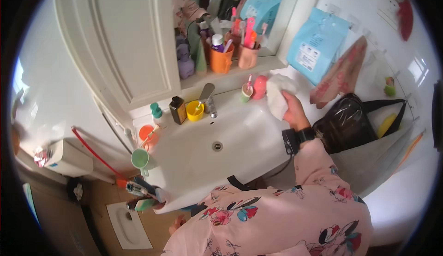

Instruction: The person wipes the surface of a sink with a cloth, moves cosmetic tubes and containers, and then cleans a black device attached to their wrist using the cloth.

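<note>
My right hand (pixel 296 112), with a black device strapped at its wrist, is closed on a white cloth (pixel 277 94) at the sink's far right corner. The cloth lies against a pink rounded item (pixel 260 87). Beside that stands a small green cup (pixel 246 92) with a pink toothbrush in it. My left hand (pixel 176 224) hangs low near the sink's front edge. Most of it is hidden behind my floral sleeve, and its fingers cannot be made out well. The white sink (pixel 184 168) has a drain in its middle and a metal faucet (pixel 210 101) at the back.
Along the sink's left rim are a green mug (pixel 140 159), an orange cup (pixel 148 135), a dark bottle (pixel 177 110) and a yellow cup (pixel 194 111). Orange cups (pixel 221 60) line the mirror shelf. A blue package (pixel 318 46) and black bag (pixel 346 124) hang at right.
</note>
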A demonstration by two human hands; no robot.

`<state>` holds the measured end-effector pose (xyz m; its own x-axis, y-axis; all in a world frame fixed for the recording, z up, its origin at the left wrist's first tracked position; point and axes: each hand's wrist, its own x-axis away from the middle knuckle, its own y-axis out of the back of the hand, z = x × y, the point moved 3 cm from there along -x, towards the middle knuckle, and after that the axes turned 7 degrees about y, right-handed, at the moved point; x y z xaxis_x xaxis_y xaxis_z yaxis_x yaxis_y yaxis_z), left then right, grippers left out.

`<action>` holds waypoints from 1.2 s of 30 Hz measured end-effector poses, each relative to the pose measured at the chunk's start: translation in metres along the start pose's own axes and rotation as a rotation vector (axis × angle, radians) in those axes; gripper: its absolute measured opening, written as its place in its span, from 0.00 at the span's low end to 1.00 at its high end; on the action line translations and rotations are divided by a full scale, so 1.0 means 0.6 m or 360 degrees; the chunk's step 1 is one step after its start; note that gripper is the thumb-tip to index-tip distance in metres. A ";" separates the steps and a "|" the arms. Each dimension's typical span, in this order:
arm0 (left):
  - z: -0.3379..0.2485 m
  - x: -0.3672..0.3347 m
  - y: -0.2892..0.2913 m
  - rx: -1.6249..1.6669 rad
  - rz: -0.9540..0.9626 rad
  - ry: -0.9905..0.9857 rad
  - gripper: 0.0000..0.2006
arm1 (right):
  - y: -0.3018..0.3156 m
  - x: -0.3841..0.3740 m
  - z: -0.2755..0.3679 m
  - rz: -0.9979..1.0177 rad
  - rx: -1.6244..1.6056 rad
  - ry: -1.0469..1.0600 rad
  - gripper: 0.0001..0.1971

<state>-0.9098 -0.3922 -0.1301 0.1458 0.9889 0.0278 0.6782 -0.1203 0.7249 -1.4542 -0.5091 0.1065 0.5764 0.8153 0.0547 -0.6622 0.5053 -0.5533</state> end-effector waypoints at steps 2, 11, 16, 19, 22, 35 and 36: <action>0.038 -0.003 -0.024 0.0030 0.0010 -0.0021 0.16 | -0.031 0.000 0.008 0.0005 -0.0027 0.0033 0.17; -0.067 -0.028 -0.006 0.0052 0.0223 0.0131 0.13 | 0.008 -0.009 -0.074 0.0250 -0.0041 -0.0206 0.18; -0.113 -0.057 -0.001 0.0206 0.0100 0.0112 0.06 | 0.037 -0.018 -0.182 0.0316 -0.0213 -0.0509 0.21; -0.210 -0.124 -0.001 0.0017 0.0111 -0.0143 0.06 | 0.070 -0.028 -0.259 0.0023 0.0208 -0.0902 0.27; -0.280 -0.219 -0.028 0.0059 0.0258 -0.0326 0.08 | 0.082 -0.035 -0.334 -0.0063 0.0405 -0.1071 0.29; -0.465 -0.559 -0.088 0.0604 -0.0428 -0.0274 0.18 | -0.033 -0.017 -0.441 0.0305 -0.0132 -0.1299 0.19; -0.474 -0.583 -0.090 0.1162 0.0045 0.0192 0.15 | -0.030 -0.020 -0.439 0.0272 -0.0161 -0.1279 0.18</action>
<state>-1.2021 -0.7069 0.0166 0.1187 0.9822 0.1453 0.9880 -0.1314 0.0816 -1.3233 -0.6025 -0.1031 -0.0716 0.8514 0.5195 -0.6412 0.3597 -0.6779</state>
